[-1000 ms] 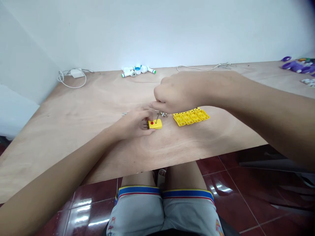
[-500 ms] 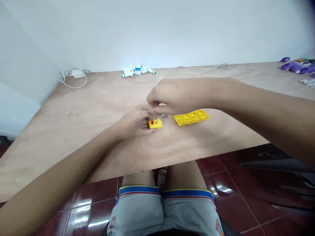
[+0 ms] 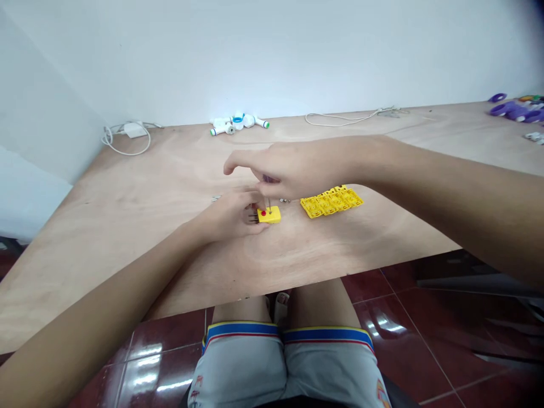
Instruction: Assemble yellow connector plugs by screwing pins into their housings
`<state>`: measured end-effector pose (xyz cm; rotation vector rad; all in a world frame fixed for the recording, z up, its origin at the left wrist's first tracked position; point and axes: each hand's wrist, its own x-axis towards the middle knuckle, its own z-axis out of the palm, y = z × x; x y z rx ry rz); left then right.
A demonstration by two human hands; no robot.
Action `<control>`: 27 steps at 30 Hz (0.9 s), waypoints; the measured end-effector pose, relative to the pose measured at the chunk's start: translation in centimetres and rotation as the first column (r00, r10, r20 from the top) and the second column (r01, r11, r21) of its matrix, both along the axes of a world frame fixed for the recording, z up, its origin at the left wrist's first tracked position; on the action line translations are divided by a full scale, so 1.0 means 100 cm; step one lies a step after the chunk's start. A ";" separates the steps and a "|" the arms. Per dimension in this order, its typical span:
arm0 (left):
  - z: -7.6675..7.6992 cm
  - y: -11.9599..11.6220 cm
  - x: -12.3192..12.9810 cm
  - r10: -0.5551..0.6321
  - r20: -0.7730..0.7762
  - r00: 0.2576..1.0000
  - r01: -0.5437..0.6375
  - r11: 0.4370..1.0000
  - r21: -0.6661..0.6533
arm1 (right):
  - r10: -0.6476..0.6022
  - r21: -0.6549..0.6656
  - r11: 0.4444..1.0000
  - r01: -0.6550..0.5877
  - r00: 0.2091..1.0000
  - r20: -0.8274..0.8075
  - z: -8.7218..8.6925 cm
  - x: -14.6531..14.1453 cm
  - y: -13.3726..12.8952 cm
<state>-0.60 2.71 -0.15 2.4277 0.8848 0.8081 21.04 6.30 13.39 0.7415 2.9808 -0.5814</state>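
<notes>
Left hand (image 3: 229,215) pinches the yellow plug (image 3: 275,215), which juts out beyond its fingertips

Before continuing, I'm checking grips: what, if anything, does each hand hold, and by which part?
The left hand holds the yellow plug by its sides at the pronged end; the right hand holds a screwdriver by its handle.

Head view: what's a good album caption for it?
Left hand grips a yellow plug while the right hand holds a screwdriver upright on its top.
</notes>
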 end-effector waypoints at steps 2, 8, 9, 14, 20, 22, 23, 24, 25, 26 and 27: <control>-0.001 0.000 0.000 0.006 -0.016 1.000 -0.006 1.000 -0.002 | 0.014 0.020 1.000 -0.014 1.000 -0.011 -0.002 -0.002 0.000; -0.001 0.001 0.002 0.014 -0.038 0.999 -0.014 1.000 0.008 | -0.044 0.122 0.991 0.057 0.993 -0.106 -0.018 -0.001 0.003; 0.000 0.001 0.002 0.008 -0.037 0.999 -0.008 1.000 0.009 | -0.040 0.112 0.992 0.052 0.993 -0.111 -0.019 0.001 0.003; 0.004 -0.001 0.004 -0.010 -0.012 1.000 0.010 1.000 -0.010 | 0.033 0.076 0.997 -0.026 0.995 -0.097 -0.017 0.010 0.005; 0.002 0.000 0.004 -0.020 -0.010 1.000 0.020 1.000 -0.001 | 0.034 0.019 0.999 -0.034 0.999 0.017 0.000 0.012 0.000; 0.001 0.000 0.003 -0.031 0.002 1.000 0.031 0.999 -0.006 | 0.035 -0.006 0.999 -0.035 0.998 0.054 0.006 0.011 -0.001; 0.000 0.001 0.003 -0.034 0.003 0.999 0.034 0.999 -0.005 | 0.028 -0.017 0.999 -0.027 0.997 0.076 0.009 0.010 -0.001; -0.001 0.001 0.002 -0.031 0.002 1.000 0.031 1.000 -0.002 | 0.014 -0.023 1.000 -0.012 0.995 0.097 0.010 0.009 -0.001; -0.001 0.001 0.002 -0.022 -0.001 1.000 0.022 1.000 0.004 | -0.004 -0.016 1.000 0.006 0.994 0.110 0.010 0.007 -0.001; -0.001 0.000 0.002 -0.010 -0.006 1.000 0.010 1.000 0.009 | -0.022 0.004 1.000 0.022 0.994 0.111 0.010 0.006 0.000; 0.000 0.000 0.002 0.003 -0.015 1.000 -0.003 1.000 0.012 | -0.035 0.032 0.999 0.032 0.995 0.097 0.009 0.005 0.001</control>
